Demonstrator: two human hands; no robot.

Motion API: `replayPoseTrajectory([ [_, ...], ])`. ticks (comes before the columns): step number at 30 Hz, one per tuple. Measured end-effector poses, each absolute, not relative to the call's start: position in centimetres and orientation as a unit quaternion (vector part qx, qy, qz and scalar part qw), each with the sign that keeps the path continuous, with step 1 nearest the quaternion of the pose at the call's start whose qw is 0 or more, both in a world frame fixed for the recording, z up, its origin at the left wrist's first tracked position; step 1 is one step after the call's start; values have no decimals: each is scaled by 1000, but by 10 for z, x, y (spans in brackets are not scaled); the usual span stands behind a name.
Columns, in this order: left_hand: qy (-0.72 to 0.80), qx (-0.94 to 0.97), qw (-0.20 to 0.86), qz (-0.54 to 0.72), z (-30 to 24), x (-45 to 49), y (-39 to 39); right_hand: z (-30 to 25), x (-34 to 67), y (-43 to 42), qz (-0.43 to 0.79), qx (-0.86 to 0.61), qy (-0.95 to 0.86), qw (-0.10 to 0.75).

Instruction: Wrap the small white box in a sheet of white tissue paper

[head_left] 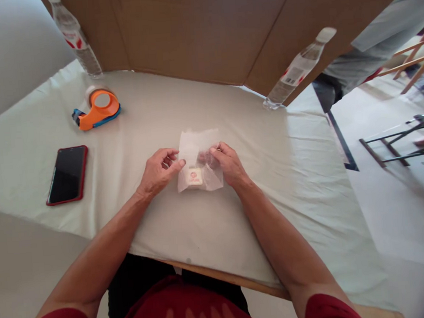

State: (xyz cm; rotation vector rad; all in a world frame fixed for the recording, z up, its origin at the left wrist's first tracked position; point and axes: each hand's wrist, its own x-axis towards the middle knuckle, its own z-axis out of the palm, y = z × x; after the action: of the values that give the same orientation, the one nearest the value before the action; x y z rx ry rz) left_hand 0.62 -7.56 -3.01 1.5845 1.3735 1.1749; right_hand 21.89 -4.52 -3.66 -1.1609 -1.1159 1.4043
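Note:
A sheet of thin, translucent white wrap [198,141] lies on the cloth in front of me, and a small cream-coloured box [194,176] with a red printed mark rests on its near part. At the wrap's left edge is my left hand [160,171], its thumb and fingers apart, with the thumb tip close to the box. My right hand [229,163] pinches the right side of the wrap between thumb and fingers. Some of its fingers show blurred through the wrap.
An orange tape dispenser [101,109] and a red-cased phone [67,175] lie on the left. Water bottles, one at the back left [78,42] and one at the back right [296,71], stand by a cardboard panel [187,33]. A person [375,38] is beyond it.

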Motion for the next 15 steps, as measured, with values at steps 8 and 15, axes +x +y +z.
replayPoseTrajectory([
  [8, 572, 601, 365, 422, -33, 7, -74, -37, 209, -47, 641, -424, -406, 495],
  [15, 616, 425, 445, 491, -36, -12, -60, -50, 236, -27, 494, -560, -409, 524],
])
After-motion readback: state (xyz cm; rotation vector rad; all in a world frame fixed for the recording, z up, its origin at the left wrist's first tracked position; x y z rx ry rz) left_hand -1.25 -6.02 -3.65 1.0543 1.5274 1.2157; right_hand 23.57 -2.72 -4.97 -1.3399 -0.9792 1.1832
